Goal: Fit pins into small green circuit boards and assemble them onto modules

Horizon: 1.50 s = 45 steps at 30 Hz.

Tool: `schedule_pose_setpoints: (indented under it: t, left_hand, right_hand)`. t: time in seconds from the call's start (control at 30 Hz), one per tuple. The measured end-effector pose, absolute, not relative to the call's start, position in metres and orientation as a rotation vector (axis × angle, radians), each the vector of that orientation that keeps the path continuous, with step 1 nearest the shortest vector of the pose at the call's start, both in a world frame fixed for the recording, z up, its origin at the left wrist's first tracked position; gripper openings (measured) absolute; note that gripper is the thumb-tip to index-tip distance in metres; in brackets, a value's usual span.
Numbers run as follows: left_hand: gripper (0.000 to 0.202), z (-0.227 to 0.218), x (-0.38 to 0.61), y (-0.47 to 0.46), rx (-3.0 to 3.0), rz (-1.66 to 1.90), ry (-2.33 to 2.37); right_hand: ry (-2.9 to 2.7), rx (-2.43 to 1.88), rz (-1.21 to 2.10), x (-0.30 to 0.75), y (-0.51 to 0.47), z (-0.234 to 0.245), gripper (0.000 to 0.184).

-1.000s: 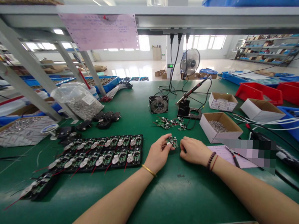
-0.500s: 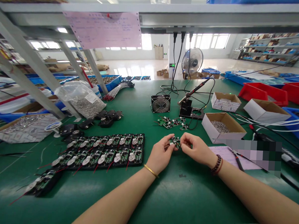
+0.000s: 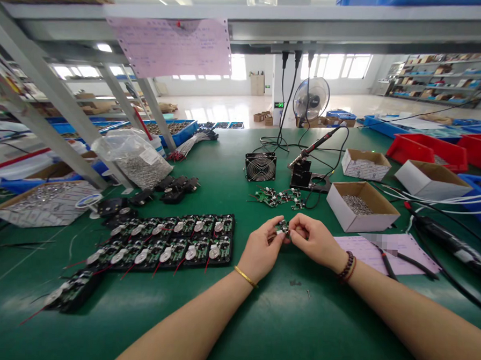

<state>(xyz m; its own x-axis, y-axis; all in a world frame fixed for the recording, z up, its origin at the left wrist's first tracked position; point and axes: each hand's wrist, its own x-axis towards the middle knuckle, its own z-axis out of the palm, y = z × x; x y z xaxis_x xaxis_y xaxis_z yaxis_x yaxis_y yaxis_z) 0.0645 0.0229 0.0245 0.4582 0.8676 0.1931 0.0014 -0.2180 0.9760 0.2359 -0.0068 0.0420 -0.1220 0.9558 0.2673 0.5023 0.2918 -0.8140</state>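
A small green circuit board (image 3: 282, 227) is held just above the green table (image 3: 225, 313), pinched between both my hands. My left hand (image 3: 261, 251), with a gold bangle at the wrist, grips its left side with curled fingers. My right hand (image 3: 314, 238), wearing a dark bead bracelet, pinches the right side. Behind the hands lies a small pile of loose green boards (image 3: 278, 196). To the left, two rows of assembled boards (image 3: 168, 240) with round silver parts and red wires lie side by side.
An open cardboard box of small metal parts (image 3: 360, 205) stands right of the hands, with a pink paper and pen (image 3: 385, 252) nearer. A small fan (image 3: 260, 166) and soldering iron stand (image 3: 305, 170) sit behind. A bag of screws (image 3: 134, 161) and black parts (image 3: 175, 187) lie left.
Both hands rose slightly off the table with the small board; the right hand, beside the board a second ago, has closed onto it. The view shifted a little.
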Motion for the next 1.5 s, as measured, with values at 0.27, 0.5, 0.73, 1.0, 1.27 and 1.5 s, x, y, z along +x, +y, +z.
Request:
schedule_pose_setpoints:
  t: [0.27, 0.5, 0.73, 1.0, 1.27, 1.5]
  left_hand:
    - [0.04, 0.019, 0.064, 0.024, 1.613, 0.957, 0.812]
    - [0.039, 0.02, 0.066, 0.024, 1.545, 0.971, 0.763]
    - [0.035, 0.02, 0.066, 0.032, 1.213, 0.927, 0.78]
    - [0.039, 0.02, 0.063, 0.042, 1.18, 1.026, 0.838]
    - [0.037, 0.024, 0.064, 0.041, 1.214, 1.073, 0.844]
    - [0.037, 0.023, 0.06, 0.038, 1.534, 1.085, 0.904]
  right_hand:
    - [-1.714, -1.332, 0.838, 0.237, -0.004, 0.041, 0.011]
    - [-1.64, -1.212, 1.028, 0.244, 0.001, 0.035, 0.018]
    - [-1.906, -1.415, 0.58, 0.245, -0.01, 0.048, 0.015]
    - [-2.315, -1.617, 0.42, 0.248, -0.025, 0.06, 0.008]
    - [-2.379, -1.779, 0.212, 0.218, -0.021, 0.041, 0.006]
    - [-2.411, -1.811, 0.264, 0.229, -0.019, 0.049, 0.007]
